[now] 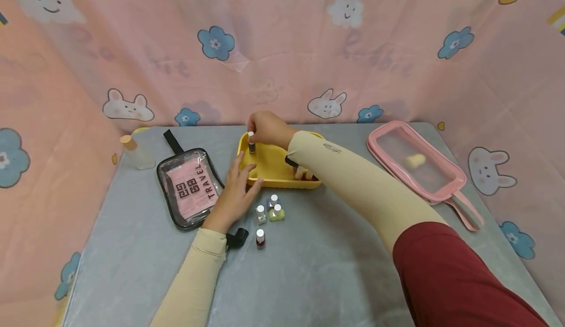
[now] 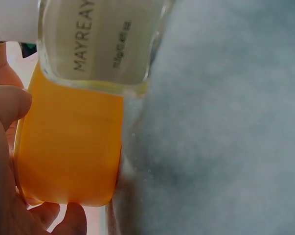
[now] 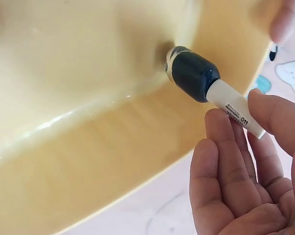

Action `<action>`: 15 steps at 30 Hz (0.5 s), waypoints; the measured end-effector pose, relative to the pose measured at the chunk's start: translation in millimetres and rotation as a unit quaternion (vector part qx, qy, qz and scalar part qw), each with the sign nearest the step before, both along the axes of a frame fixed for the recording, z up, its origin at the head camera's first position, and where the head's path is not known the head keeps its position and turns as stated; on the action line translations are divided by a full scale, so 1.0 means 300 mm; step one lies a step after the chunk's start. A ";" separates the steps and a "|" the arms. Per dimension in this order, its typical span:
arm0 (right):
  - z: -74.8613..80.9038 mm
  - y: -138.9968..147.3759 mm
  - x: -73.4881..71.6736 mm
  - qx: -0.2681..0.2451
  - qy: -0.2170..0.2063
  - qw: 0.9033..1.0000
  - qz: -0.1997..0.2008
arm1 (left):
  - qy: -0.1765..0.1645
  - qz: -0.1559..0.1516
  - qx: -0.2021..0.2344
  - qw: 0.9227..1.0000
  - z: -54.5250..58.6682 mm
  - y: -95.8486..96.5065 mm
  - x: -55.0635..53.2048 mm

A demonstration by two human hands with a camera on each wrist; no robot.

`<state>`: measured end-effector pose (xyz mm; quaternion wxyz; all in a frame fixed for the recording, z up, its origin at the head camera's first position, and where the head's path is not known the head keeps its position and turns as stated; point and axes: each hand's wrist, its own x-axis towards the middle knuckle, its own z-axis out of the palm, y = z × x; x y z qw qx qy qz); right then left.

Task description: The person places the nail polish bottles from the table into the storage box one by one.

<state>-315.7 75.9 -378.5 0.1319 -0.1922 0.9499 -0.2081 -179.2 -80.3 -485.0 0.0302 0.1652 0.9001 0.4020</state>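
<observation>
My right hand pinches the white cap of a dark blue nail polish bottle between thumb and fingers. The bottle stands upright at the left end of the yellow tray, its base down by the tray floor. With fingers spread, my left hand touches the tray's near left corner. Just in front of the tray stand white-capped nail polish bottles: a purple one, a yellow-green one and a clear one. A dark red one is nearer me. More bottles at the tray's right end are partly hidden by my right arm.
To the left lie a clear black-edged travel pouch and a frosted bottle with a tan cap. At right is a pink zip case with a small yellow thing inside. A patterned pink curtain hangs behind the table.
</observation>
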 end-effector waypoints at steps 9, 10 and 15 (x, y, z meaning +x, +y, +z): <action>-0.021 0.004 -0.005 0.010 0.000 1.000 -0.013 | -0.002 0.002 0.002 1.000 -0.004 0.001 0.001; -0.023 0.006 -0.006 0.009 0.002 1.000 -0.014 | -0.001 0.002 0.002 1.000 -0.005 0.001 0.000; 0.000 0.028 -0.002 -0.014 0.013 1.000 -0.019 | -0.003 0.000 0.003 1.000 -0.003 0.001 -0.002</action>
